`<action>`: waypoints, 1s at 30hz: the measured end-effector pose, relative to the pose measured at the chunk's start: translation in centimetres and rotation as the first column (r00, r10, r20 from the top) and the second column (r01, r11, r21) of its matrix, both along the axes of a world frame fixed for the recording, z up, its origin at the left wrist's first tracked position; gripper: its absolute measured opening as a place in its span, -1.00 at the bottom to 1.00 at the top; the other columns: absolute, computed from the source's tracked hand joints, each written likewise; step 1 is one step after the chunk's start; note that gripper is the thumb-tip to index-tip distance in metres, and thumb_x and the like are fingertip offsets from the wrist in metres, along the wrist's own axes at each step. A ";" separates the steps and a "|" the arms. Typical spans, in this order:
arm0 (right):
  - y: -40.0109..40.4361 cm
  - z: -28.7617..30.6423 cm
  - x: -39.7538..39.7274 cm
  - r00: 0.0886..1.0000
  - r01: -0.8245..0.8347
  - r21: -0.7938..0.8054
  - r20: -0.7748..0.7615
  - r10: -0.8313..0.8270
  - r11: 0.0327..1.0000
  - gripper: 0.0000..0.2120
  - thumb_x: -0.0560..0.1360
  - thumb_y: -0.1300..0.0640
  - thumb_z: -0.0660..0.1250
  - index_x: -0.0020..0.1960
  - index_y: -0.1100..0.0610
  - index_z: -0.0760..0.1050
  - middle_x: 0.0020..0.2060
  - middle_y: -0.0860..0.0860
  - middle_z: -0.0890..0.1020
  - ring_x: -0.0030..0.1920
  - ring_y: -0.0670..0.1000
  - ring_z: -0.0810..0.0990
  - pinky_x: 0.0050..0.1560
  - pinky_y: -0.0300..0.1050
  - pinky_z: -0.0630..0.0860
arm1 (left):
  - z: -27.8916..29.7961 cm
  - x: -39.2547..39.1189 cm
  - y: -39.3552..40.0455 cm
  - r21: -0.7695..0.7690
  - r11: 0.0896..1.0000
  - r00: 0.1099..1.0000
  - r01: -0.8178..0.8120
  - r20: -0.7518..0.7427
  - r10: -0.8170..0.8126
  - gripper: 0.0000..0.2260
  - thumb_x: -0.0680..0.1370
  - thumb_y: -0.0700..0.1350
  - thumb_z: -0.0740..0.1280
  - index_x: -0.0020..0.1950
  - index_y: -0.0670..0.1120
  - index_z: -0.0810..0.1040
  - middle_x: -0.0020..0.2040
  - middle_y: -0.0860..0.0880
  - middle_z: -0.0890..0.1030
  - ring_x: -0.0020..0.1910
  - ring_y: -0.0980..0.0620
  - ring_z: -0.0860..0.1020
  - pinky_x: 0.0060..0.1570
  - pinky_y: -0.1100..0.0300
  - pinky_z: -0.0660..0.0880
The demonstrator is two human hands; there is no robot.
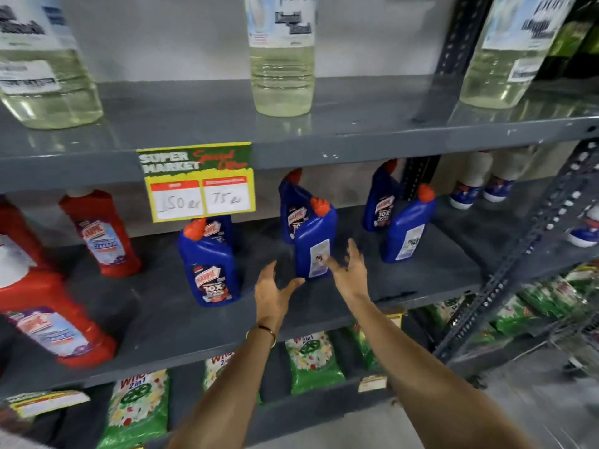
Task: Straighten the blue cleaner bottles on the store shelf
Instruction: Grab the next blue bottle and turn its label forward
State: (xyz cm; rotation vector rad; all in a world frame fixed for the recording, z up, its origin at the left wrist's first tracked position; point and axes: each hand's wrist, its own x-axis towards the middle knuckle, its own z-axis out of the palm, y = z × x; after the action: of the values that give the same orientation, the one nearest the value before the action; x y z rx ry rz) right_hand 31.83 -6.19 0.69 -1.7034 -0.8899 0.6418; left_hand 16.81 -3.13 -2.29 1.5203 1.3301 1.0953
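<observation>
— Bottles hidden anywhere?
— Six blue cleaner bottles [312, 243] stood on the middle shelf [356, 306]; a price tag [197, 183] covered one rear bottle's top.
— Hands?
— Left hand [272, 293] and right hand [351, 270] were spread, flanking the centre-front bottle, gripping nothing.

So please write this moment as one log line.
phase: reaching | left hand: open | right hand: open, at middle blue bottle | bottle: back label forward, upright | held: nothing

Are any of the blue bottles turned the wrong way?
Yes. Two orange-capped blue plastic cleaner bottles, the middle front one and the right front one, show their back labels, while the left front one faces forward.
</observation>
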 end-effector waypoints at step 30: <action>5.9 5.2 2.4 0.911 -0.396 0.130 -0.070 0.407 0.909 -0.15 0.07 -0.08 0.58 0.28 -0.04 0.28 0.07 -0.08 0.56 0.02 -0.12 0.55 -0.06 -0.27 0.45 | 4.7 6.9 1.7 0.159 0.966 0.974 -0.206 -0.061 0.218 -0.68 0.30 -0.14 0.51 -0.14 -0.14 0.39 -0.17 -0.12 0.58 -0.22 -0.08 0.55 -0.25 0.06 0.51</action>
State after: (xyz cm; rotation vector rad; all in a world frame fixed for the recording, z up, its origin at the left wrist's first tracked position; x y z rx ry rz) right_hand 34.19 -0.25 5.89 -1.3833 -1.1996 0.9214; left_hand 23.73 -1.41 2.43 1.5708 1.5200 1.3090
